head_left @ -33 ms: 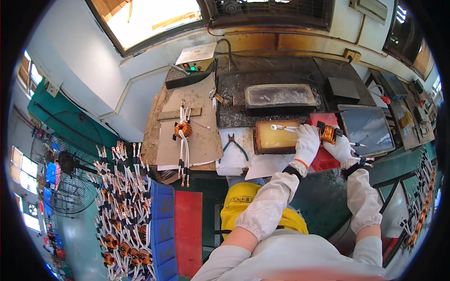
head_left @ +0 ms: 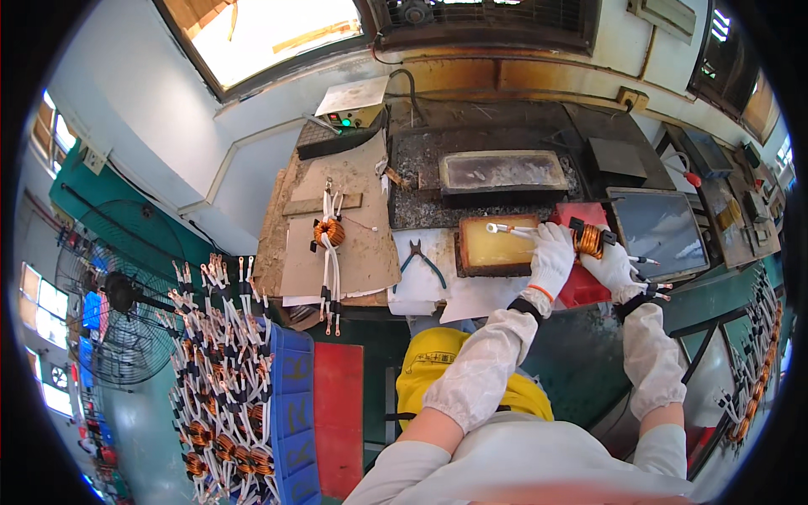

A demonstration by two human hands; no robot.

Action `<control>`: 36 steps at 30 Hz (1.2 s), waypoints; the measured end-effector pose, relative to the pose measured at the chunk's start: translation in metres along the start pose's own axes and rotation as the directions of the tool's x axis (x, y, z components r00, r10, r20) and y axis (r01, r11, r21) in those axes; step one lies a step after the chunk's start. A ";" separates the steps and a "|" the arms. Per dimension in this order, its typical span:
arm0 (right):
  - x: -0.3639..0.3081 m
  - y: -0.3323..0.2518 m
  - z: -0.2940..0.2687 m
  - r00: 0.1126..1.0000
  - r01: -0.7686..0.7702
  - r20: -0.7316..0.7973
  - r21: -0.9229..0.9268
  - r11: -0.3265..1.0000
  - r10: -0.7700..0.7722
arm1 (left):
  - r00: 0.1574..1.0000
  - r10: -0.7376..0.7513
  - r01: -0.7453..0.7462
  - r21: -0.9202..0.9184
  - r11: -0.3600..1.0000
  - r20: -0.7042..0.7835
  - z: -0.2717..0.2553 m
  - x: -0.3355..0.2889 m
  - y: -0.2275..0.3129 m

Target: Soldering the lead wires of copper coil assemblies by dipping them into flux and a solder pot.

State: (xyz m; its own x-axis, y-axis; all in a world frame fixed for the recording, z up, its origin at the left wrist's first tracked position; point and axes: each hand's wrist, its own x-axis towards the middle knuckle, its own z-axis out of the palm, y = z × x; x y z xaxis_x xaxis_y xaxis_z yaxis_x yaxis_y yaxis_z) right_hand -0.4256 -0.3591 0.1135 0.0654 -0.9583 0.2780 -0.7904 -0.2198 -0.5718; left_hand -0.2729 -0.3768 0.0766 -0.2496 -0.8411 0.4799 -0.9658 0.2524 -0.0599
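Observation:
Both my hands wear white gloves and hold one copper-wound toroidal coil above the bench's front edge, over a red sheet. My left hand grips its white leads, and one lead with a ring terminal points left over a tray of yellowish material. Around the coil's right side my right hand is closed, with further lead ends sticking out to the right beyond it. Black sleeving sits on the coil's leads. The fingertips are partly hidden behind the coil.
A second coil lies on cardboard at left, near pliers. Behind stands a rectangular pot with a greyish surface. A blue crate beside many coils stands lower left, a fan beyond. A framed panel lies right.

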 end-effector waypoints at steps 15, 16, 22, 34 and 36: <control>0.008 -0.008 -0.003 0.999 0.026 0.026 -0.152 0.988 -0.022 | 0.999 -0.016 0.020 -0.094 0.995 0.051 0.006 -0.001 -0.004; 0.007 -0.007 -0.004 0.999 0.031 0.036 -0.157 0.987 -0.026 | 0.999 -0.012 0.016 -0.091 0.996 0.049 0.006 -0.001 -0.003; 0.008 -0.006 -0.001 0.999 0.023 0.037 -0.180 0.983 -0.017 | 1.000 -0.015 0.014 -0.074 0.997 -0.008 0.012 -0.004 -0.006; 0.008 -0.011 -0.003 0.999 0.024 0.029 -0.180 0.983 -0.019 | 0.998 -0.032 0.040 -0.159 0.986 0.049 0.006 -0.002 -0.006; 0.006 -0.015 -0.005 0.999 0.013 0.031 -0.169 0.986 -0.008 | 0.998 -0.031 0.038 -0.161 0.986 0.046 0.005 -0.002 -0.006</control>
State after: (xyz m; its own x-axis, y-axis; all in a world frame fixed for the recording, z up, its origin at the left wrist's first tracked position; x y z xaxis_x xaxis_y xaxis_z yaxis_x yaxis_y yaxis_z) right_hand -0.4161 -0.3611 0.1276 0.0904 -0.9618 0.2585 -0.8810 -0.1983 -0.4295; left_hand -0.2672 -0.3788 0.0716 -0.2226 -0.8696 0.4407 -0.9506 0.2939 0.0999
